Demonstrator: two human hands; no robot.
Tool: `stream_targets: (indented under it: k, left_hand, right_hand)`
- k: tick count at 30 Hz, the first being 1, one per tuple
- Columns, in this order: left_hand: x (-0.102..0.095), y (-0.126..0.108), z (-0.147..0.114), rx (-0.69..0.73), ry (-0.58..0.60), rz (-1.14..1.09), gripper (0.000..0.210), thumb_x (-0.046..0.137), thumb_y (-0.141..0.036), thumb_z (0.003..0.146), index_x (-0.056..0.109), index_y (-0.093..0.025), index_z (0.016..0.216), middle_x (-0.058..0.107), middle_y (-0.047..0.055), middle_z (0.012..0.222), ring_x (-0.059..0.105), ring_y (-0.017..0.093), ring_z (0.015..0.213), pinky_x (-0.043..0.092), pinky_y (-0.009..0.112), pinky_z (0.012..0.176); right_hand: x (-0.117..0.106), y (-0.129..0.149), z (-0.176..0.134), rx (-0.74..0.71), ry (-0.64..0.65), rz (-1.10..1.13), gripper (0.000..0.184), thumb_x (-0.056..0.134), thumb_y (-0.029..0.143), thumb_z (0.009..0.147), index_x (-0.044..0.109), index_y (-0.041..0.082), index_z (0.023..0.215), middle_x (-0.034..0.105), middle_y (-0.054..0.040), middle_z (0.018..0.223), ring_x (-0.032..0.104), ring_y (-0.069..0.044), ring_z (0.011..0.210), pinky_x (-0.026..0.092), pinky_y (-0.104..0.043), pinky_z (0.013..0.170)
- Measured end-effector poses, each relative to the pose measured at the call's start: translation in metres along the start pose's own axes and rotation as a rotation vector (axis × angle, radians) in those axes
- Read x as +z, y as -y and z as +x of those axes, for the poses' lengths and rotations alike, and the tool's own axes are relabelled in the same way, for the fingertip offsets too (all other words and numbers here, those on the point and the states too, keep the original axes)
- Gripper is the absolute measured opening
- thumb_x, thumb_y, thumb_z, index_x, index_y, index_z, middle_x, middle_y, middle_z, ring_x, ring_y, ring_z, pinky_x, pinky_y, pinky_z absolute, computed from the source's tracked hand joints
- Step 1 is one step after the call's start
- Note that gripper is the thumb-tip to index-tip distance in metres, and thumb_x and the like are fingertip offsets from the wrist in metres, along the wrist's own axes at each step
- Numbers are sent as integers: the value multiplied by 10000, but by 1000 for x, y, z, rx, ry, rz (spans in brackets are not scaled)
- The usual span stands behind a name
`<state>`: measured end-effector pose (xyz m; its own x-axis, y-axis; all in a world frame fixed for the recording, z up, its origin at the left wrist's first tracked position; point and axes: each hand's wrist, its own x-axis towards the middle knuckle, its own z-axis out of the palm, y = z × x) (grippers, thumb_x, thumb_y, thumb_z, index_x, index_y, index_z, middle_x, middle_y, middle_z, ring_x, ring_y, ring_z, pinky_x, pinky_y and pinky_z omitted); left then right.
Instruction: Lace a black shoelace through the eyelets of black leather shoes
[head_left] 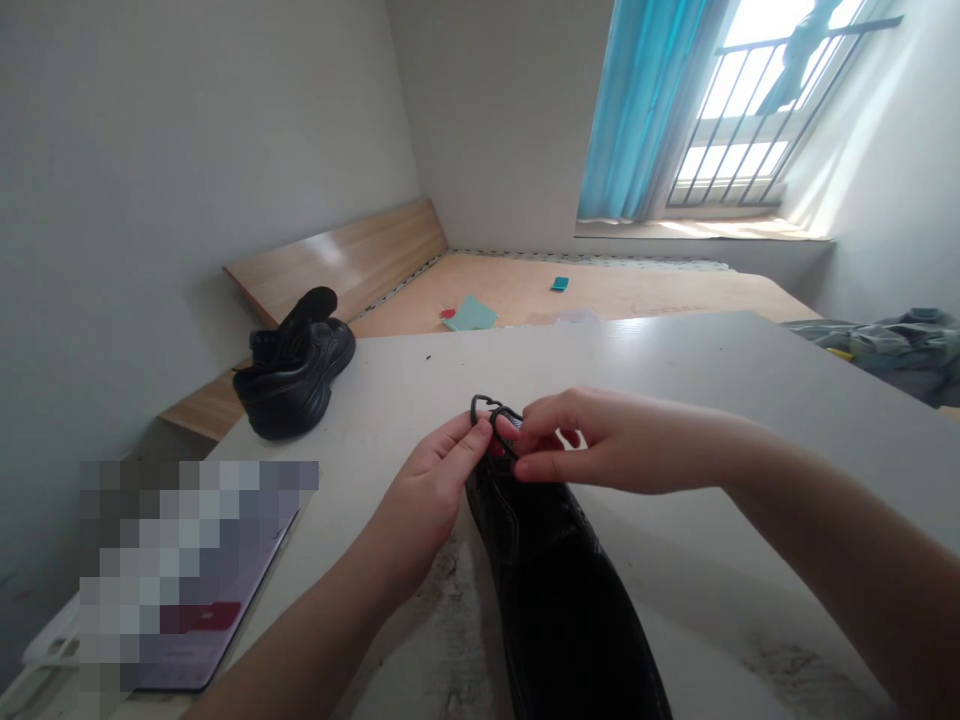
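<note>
The left hand (442, 465) is closed to a narrow pinch, the thumb laid against the fingers on a thin black lace (475, 401); the right hand (562, 440) comes in from the right, its fingers curled and their tips drawn together on the same lace, with a small gap showing behind the thumb; the cord is round and bends into loops between the two hands.

The lace belongs to a black shoe (559, 575) in the near middle of the table (660, 380), just below the hands; its upper is smooth and dark, with a curved seam along the left side, and it runs long and rounded toward the near edge of the view.

At the far left corner of the table sits another black shoe (289, 395), with a thick sole and a slight sheen; near left lies a flat panel (255, 570), glossy and purplish, partly pixelated; the table top is white and smooth, scuffed with grey marks near the shoe; beyond it stretches a pale wooden board (660, 290); far right hangs a blue curtain (637, 110) in soft vertical folds.
</note>
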<state>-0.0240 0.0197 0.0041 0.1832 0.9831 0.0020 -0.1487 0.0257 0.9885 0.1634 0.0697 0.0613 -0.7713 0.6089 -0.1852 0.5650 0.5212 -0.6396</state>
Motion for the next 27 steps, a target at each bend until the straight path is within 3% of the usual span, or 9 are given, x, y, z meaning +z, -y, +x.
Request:
stream_targets:
  k: [3, 6, 10, 12, 14, 17, 20, 24, 27]
  left_hand:
    - [-1, -4, 0, 32, 0, 20, 239, 506, -357, 947, 630, -181, 842, 570, -2, 741, 566, 163, 816, 428, 303, 853]
    - [-2, -9, 0, 53, -34, 112, 250, 493, -349, 943, 601, -177, 797, 470, -25, 664, 483, 139, 706, 402, 288, 755]
    - [2, -13, -6, 55, 51, 253, 189, 570, -338, 883, 605, -184, 781, 504, -18, 697, 476, 150, 710, 401, 283, 704]
    - [4, -13, -9, 74, 90, 305, 154, 598, -337, 864, 634, -190, 836, 561, -7, 740, 520, 174, 766, 421, 291, 733]
    - [6, -11, -10, 104, 82, 318, 210, 579, -365, 879, 627, -186, 782, 584, 5, 747, 536, 184, 785, 430, 294, 746]
    - [6, -10, -9, 92, 28, 269, 356, 531, -441, 901, 563, -185, 655, 534, 0, 682, 492, 160, 700, 412, 274, 679]
    - [5, -13, -6, 71, 4, 247, 433, 484, -501, 916, 562, -192, 622, 451, -12, 611, 448, 157, 655, 388, 273, 652]
    - [2, -17, -7, 85, -1, 260, 429, 474, -495, 927, 597, -200, 641, 510, 3, 639, 493, 171, 691, 410, 278, 707]
    - [1, -17, -7, 115, -35, 288, 424, 521, -464, 914, 559, -198, 586, 559, 5, 657, 528, 164, 708, 422, 264, 740]
  right_hand:
    - [2, 7, -1, -35, -2, 159, 326, 519, 459, 931, 606, 175, 798, 554, 10, 723, 455, -118, 647, 365, -266, 599]
    - [2, 10, 2, -155, -201, 334, 354, 468, 441, 971, 636, 166, 824, 625, -16, 800, 548, -134, 753, 430, -272, 691]
    - [12, 13, 7, -346, -463, 240, 339, 413, 362, 1011, 670, 151, 1073, 630, -88, 1224, 550, -176, 1167, 428, -305, 973]
    - [20, 15, 10, -423, -447, 79, 340, 405, 322, 1015, 660, 149, 1157, 574, -95, 1353, 483, -191, 1282, 347, -337, 1080]
    - [26, 16, 12, -439, -400, -85, 357, 360, 301, 1027, 665, 154, 1138, 663, -87, 1221, 572, -190, 1159, 330, -371, 1076]
    - [22, 16, 11, -289, -446, -202, 381, 323, 326, 1032, 671, 178, 983, 704, -29, 845, 618, -164, 801, 419, -343, 838]
    - [8, 14, 3, -58, -398, -153, 433, 369, 447, 1004, 620, 185, 767, 581, 6, 647, 505, -134, 621, 346, -280, 581]
    - [-3, 10, -5, -91, -129, -42, 353, 466, 489, 963, 642, 201, 862, 593, 1, 813, 514, -129, 726, 383, -267, 628]
    - [-2, 9, -5, -157, -166, -25, 293, 488, 456, 963, 623, 201, 912, 569, -17, 971, 520, -141, 867, 410, -282, 748]
